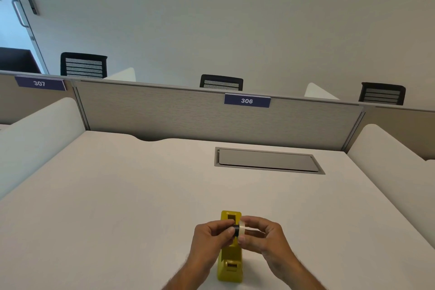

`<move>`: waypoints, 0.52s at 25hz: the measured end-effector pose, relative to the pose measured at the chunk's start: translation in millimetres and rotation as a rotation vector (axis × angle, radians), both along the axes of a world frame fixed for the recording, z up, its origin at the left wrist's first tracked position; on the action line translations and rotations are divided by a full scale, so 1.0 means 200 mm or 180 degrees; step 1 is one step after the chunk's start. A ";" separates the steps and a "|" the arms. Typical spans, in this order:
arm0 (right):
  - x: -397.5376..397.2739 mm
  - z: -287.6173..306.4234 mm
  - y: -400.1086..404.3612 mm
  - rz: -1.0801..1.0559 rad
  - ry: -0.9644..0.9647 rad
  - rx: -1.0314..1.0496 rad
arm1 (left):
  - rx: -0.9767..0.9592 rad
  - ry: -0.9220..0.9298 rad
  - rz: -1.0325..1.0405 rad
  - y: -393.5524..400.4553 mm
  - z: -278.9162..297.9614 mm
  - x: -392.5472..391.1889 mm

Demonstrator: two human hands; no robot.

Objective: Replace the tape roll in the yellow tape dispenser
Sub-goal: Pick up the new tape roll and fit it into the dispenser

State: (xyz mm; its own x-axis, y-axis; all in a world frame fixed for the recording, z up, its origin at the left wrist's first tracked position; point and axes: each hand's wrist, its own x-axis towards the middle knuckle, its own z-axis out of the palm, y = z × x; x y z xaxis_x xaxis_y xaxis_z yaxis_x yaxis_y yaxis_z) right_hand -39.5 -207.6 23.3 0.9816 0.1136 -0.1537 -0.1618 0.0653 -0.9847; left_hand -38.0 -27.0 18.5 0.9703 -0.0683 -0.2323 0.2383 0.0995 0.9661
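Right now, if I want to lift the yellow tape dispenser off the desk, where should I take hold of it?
Probably grip the tape dispenser by its two long flat sides, near the low end closest to you, coming down from above. It stands upright on the desk, narrow enough to pinch. Both hands, left and right, hold the tape roll over its middle.

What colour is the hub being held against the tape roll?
Black hub, beside the pale tape roll; seen in the head view.

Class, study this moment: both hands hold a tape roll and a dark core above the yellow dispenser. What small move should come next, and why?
Probably push the dark core fully into the tape roll. The left hand pinches the core, the right hand the roll, and they look only partly joined above the yellow dispenser, whose cradle looks empty.
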 end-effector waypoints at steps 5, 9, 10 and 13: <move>0.00 0.00 0.01 0.0030 -0.0024 -0.0064 | 0.0351 -0.0136 -0.0098 -0.01 0.02 0.00; 0.00 -0.01 0.01 0.0076 -0.0074 -0.0123 | 0.0604 -0.0196 -0.0207 -0.01 0.01 0.00; 0.01 -0.01 0.01 0.0093 -0.0090 -0.0208 | 0.0664 -0.0207 -0.0232 -0.01 0.00 0.00; 0.01 -0.01 0.02 0.0081 -0.0117 -0.0652 | 0.0831 -0.0227 -0.0322 -0.01 -0.01 0.00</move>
